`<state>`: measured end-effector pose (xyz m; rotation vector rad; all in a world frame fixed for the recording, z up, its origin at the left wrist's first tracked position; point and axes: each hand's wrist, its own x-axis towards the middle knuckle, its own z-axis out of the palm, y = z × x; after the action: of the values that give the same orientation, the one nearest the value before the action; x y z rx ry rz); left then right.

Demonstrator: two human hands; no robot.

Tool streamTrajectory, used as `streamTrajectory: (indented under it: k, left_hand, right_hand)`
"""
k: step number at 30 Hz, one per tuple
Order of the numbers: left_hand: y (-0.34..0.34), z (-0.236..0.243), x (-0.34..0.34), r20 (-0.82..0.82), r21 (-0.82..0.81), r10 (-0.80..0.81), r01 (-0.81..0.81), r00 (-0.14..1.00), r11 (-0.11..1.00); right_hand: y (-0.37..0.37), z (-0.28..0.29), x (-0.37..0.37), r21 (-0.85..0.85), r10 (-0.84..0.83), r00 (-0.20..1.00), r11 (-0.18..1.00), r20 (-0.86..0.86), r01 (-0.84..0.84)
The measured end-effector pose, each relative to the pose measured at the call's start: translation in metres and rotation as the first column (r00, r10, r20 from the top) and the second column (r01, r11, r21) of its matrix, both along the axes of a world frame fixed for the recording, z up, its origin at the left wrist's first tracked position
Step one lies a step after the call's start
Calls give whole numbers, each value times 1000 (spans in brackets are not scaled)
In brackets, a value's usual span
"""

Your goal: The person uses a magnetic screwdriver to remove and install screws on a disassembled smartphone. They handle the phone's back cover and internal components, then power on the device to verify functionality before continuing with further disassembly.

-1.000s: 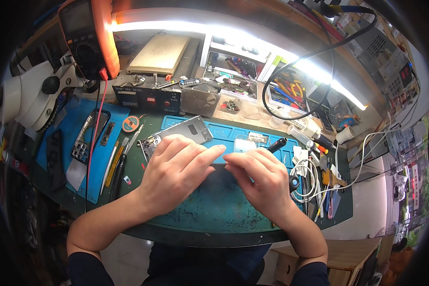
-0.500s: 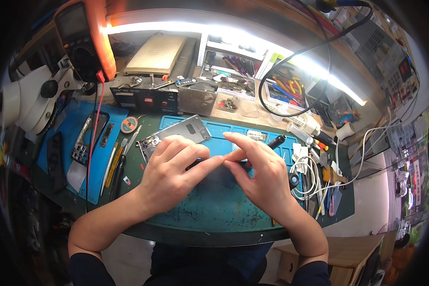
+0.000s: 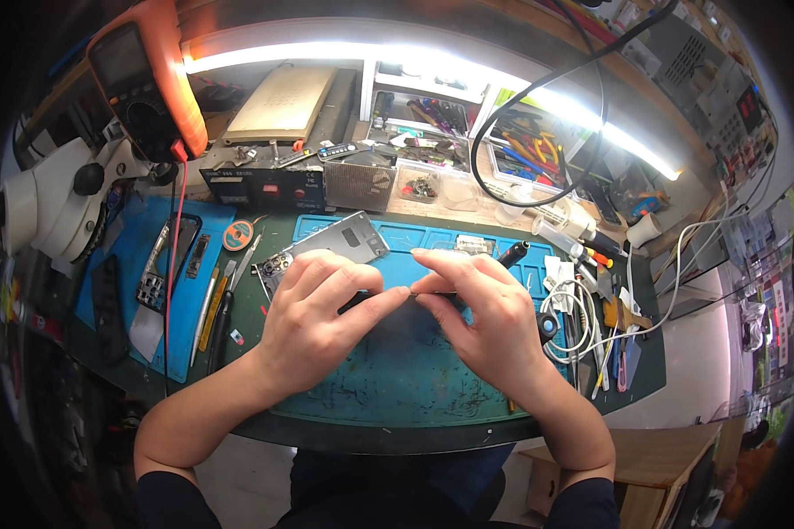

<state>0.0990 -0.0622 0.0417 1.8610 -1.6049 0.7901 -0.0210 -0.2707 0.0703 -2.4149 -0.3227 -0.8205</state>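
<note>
My left hand (image 3: 307, 316) is closed, its thumb and fingers pinching a thin dark piece (image 3: 355, 300) too hidden to name. Opposite it, my right hand (image 3: 485, 310) is pinched as well, and the thumb tips almost meet over the mat. A dark edge shows between the right thumb and forefinger. Behind the right knuckles sticks out a black screwdriver-like handle (image 3: 513, 254); whether the hand holds it I cannot tell. Beyond my left hand a grey phone body (image 3: 337, 240) with exposed camera parts lies slantwise on the blue work mat (image 3: 388, 370).
On the left lie a phone frame (image 3: 154, 280), a solder reel (image 3: 237, 234) and several slim tools (image 3: 210, 322). An orange multimeter (image 3: 146, 84) stands behind them, near a white microscope (image 3: 48, 194). At right are a coiled white cable (image 3: 566, 322) and more tools. A black cable (image 3: 538, 88) loops overhead.
The whole view has shifted slightly. Both hands keep their pinch, and a little more of the dark edge shows between the right thumb and forefinger.
</note>
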Motion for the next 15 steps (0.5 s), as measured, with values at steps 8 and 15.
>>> streamTrajectory:
  k: [8,15]
  left_hand:
    - [-5,1,0,-24,-18,-3,2,1000,1000]
    - [-4,5,2,-95,-37,3,-7,995,999]
  right_hand:
    - [-1,-5,1,-56,-33,995,998,95,38]
    - [2,0,-35,-179,-141,979,977,-149,113]
